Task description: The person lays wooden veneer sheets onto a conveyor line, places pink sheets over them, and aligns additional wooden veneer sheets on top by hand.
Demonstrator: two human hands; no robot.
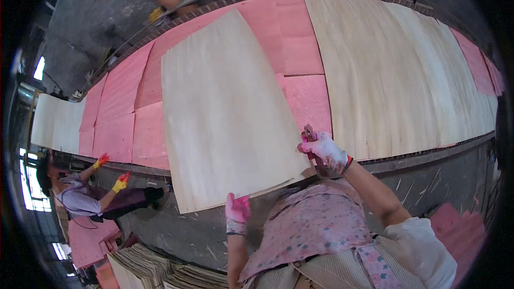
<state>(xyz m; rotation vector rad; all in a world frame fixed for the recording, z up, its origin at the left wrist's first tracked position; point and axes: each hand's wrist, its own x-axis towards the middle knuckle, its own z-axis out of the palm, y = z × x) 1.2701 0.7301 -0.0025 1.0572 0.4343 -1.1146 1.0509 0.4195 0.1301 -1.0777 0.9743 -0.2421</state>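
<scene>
A pale wood veneer sheet lies at a slant over pink-coated sheets, its near edge reaching out past the table. At that near edge, my left hand, in a pink-stained white glove, pinches the veneer with the thumb on top. My right hand, gloved the same way, is by the sheet's right near corner. Its fingers are closed around a dark, pink-stained object whose kind I cannot make out. Between the slanted veneer and the sheets on the right, a pink sheet shows.
More pale veneer sheets cover the table's right part. To the left, a co-worker in yellow and red gloves stands at the table. Stacked veneers and pink sheets are behind. Another pink stack is at lower right.
</scene>
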